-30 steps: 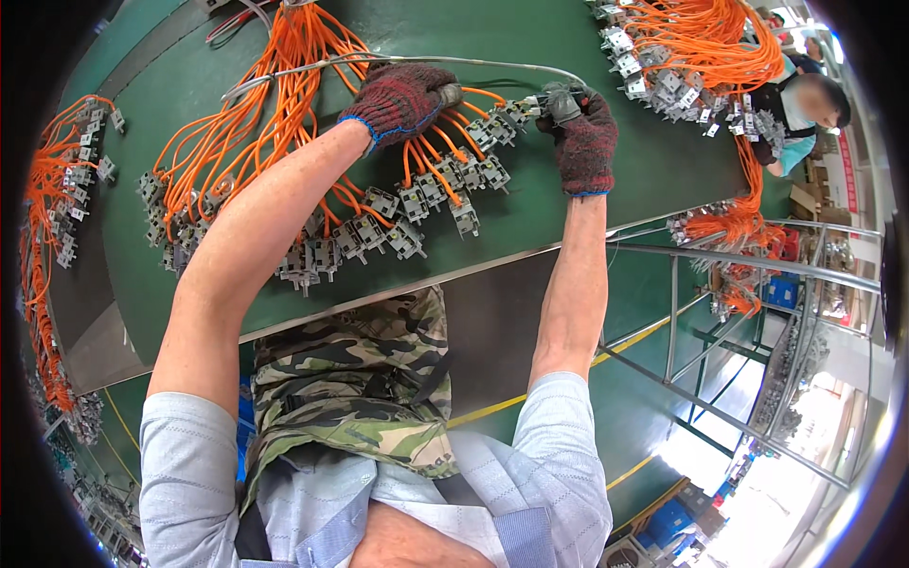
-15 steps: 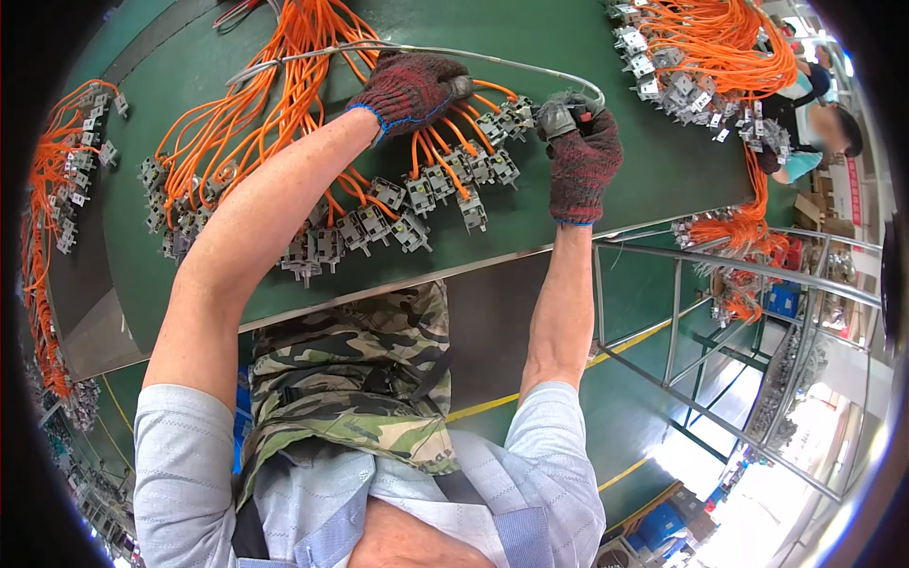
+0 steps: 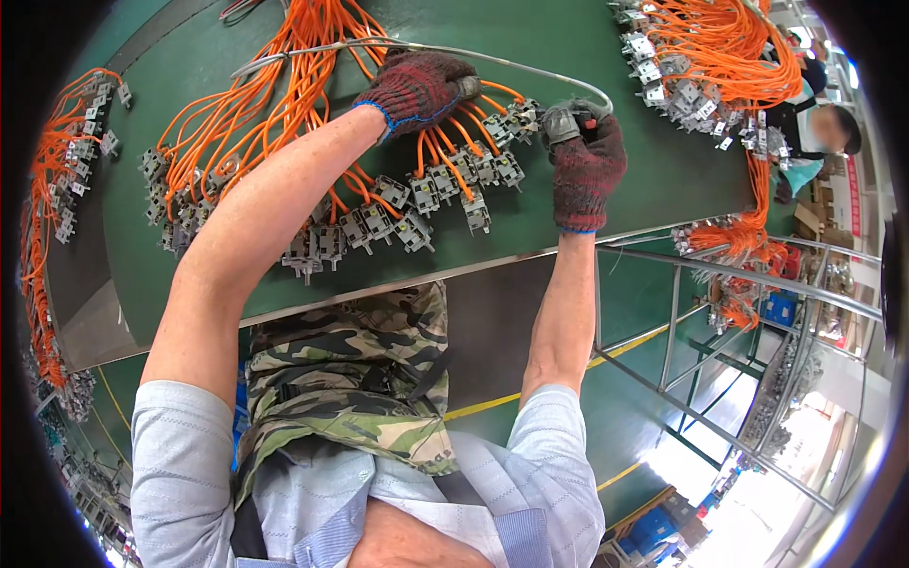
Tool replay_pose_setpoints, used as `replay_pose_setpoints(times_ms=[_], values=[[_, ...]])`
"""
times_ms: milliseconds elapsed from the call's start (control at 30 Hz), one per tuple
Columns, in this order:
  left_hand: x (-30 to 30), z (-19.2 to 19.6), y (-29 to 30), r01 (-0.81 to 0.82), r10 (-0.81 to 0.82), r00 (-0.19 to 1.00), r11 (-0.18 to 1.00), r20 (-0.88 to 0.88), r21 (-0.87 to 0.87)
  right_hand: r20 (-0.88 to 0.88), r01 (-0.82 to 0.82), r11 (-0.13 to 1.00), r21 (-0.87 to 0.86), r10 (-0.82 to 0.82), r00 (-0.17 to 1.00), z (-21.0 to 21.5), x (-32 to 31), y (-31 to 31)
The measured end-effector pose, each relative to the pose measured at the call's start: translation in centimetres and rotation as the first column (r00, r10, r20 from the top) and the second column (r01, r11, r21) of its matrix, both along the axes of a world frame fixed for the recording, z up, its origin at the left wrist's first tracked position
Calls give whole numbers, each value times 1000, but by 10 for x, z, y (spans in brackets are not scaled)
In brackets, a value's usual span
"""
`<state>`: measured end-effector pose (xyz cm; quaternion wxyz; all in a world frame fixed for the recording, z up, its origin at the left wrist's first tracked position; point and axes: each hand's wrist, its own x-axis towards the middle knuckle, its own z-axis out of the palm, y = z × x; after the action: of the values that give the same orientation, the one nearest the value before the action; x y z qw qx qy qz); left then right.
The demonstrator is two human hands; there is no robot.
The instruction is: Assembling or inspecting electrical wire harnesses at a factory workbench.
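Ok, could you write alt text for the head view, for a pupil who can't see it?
Over a green table, a gloved right hand grips a pale cord, while the gloved left hand is among orange cables ending in grey connectors. Another orange bundle lies at upper right.

Green floor, yellow line; metal frame

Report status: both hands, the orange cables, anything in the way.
Left hand over orange cables, hold hidden. Right hand curled, pale cord running to it. Left forearm crosses above cables, between grey connectors.
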<state>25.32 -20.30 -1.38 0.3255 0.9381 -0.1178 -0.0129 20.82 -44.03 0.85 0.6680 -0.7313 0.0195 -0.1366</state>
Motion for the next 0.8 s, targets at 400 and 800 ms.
replay_pose_setpoints(times_ms=[400,800], values=[[1,4,2,27,-27,999,999,-18,47,104,141,916,-377,-110,988,10,-7,24],[3,-5,3,25,-25,999,1000,-19,6,183,77,869,-489,16,983,15,-9,16]])
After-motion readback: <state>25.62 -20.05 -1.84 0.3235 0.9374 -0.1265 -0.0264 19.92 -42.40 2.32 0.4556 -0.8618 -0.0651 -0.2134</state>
